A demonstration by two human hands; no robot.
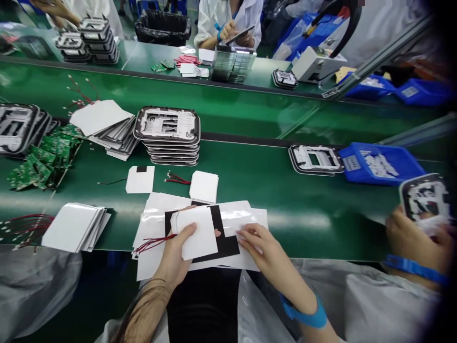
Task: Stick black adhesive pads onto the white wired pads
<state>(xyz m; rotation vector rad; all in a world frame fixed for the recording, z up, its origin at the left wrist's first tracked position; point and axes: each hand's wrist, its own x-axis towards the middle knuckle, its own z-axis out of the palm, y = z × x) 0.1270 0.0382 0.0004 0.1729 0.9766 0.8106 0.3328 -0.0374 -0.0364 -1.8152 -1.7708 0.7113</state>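
My left hand (178,250) grips a small stack of white square panels (202,233), its thumb lying across the top one. Thin red and black wires (153,244) trail from the panels to the left. Beneath them lie a black sheet (228,245) and several glossy white sheets (157,269) at the table's front edge. My right hand (262,245) has its thumb and fingers pinched together at the right edge of the black sheet; what is between them is too small to make out. Just beyond are a wired white panel (204,186) and another with a black patch (140,180).
On the green table (246,171) stand stacked frames (167,126), white panels (100,119), green circuit boards (48,159) and a wired panel stack (74,226). A blue bin (392,174) sits right. A co-worker's hands (417,233) hold a frame (426,197) there.
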